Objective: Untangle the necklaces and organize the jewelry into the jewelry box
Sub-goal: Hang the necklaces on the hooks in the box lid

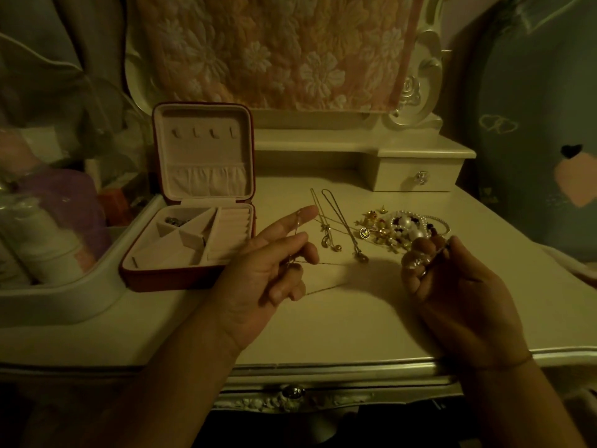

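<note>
Jewelry box (pixel 193 240) left; 2 necklaces (pixel 336 221) right.

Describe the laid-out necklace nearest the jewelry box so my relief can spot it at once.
Find the open red jewelry box on the left of the white table. Just right of it, two necklaces lie stretched out side by side; pick the left necklace. It ends in several small drops, the right necklace in one pendant.

Premises appear domestic, a bedroom dressing corner: a cream dressing table (pixel 371 318) with carved trim and a knobbed drawer (pixel 403 179), a scrolled mirror frame (pixel 423 79) draped in floral cloth (pixel 274 50), curtains (pixel 533 76) alongside, toiletry bottles (pixel 45 244) on a side tray (pixel 80 287), and an open jewelry box (pixel 181 276).
</note>
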### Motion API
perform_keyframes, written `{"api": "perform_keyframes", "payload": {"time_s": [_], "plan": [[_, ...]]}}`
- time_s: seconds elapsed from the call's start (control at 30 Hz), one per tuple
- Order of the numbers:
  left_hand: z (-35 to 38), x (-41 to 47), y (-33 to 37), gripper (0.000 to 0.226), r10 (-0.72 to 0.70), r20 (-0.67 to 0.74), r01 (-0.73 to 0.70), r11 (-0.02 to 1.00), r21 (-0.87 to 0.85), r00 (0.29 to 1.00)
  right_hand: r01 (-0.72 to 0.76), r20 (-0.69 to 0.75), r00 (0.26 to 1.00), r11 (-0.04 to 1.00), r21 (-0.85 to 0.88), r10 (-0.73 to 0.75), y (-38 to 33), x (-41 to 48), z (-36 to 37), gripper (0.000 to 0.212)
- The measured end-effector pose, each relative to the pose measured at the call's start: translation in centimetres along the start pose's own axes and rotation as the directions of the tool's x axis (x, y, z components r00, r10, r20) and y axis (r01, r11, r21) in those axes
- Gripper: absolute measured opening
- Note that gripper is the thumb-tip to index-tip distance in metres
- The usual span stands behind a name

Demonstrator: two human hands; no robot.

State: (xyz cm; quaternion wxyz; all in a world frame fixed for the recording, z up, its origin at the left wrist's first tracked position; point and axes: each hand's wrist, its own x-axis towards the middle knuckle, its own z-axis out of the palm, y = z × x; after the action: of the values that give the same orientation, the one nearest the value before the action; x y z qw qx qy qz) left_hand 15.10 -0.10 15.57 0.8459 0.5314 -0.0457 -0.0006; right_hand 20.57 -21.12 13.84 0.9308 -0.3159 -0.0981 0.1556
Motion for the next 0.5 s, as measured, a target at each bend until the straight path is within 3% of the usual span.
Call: {"api": "perform_keyframes", "payload": {"time_s": [0.07,0.13,0.3,0.5], "plan": [[0.1,0.0,-0.1,0.043,0.002,0.035,-0.003,0.999,0.033,0.999,0.020,-0.046,0.999,0.999,-0.044,-0.022,0.2,-0.2,0.7,0.020],[0.2,-0.1,-0.2,0.043,0.007,0.059,-0.012,0.996,0.090,0.998,0.030,-0.056,0.998,0.979,-0.203,-0.043,0.3,-0.3,1.1,0.023],[0.5,0.0,-0.2,0.037,-0.028,0.115,-0.002,0.968,0.250,0.993,0.036,0.018,0.999,0.880,-0.474,-0.031,0.7,-0.4,1.3,0.019],[0.5,1.3,1.4,0.032,-0.108,0.252,0.005,0.926,0.377,0.962,0.083,0.097,0.995,0.639,-0.764,-0.014,0.5,-0.7,1.9,0.025]]}}
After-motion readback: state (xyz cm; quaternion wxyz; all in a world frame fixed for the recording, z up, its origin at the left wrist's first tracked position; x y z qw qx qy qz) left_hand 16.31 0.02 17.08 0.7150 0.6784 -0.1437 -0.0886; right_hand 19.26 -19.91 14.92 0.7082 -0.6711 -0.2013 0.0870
